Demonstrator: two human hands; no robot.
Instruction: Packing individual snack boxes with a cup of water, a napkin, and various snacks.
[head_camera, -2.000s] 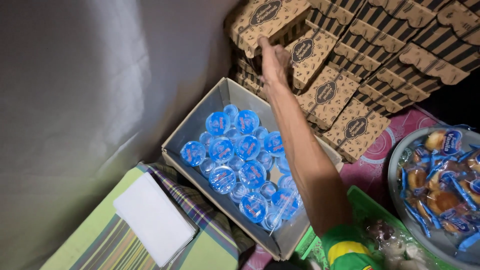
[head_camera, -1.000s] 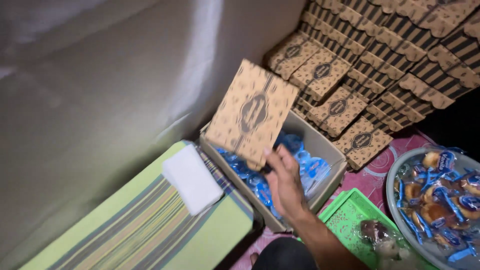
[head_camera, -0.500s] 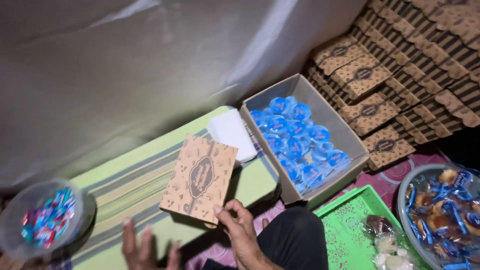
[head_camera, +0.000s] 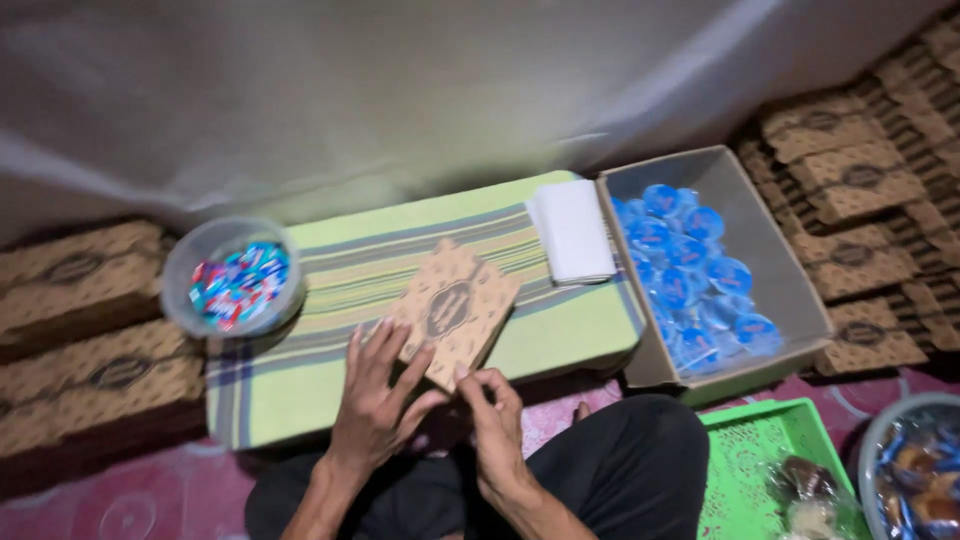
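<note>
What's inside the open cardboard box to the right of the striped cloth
The open cardboard box holds many small cups with blue lids, packed together on its left side. Its right side shows bare cardboard floor. Whatever lies beneath the top cups is covered and cannot be seen.

A clear round bowl (head_camera: 232, 277) of red, white and blue wrapped sweets sits at one end of the green striped cushion (head_camera: 330, 395). At the other end lies a stack of white napkins (head_camera: 573, 230), just beside an open cardboard carton (head_camera: 770, 250) packed with blue-lidded cups (head_camera: 690, 275). Flat patterned brown boxes (head_camera: 850, 180) are piled behind it. A green plastic tray (head_camera: 745, 455) lies on the pink floor mat (head_camera: 120, 505).
</note>
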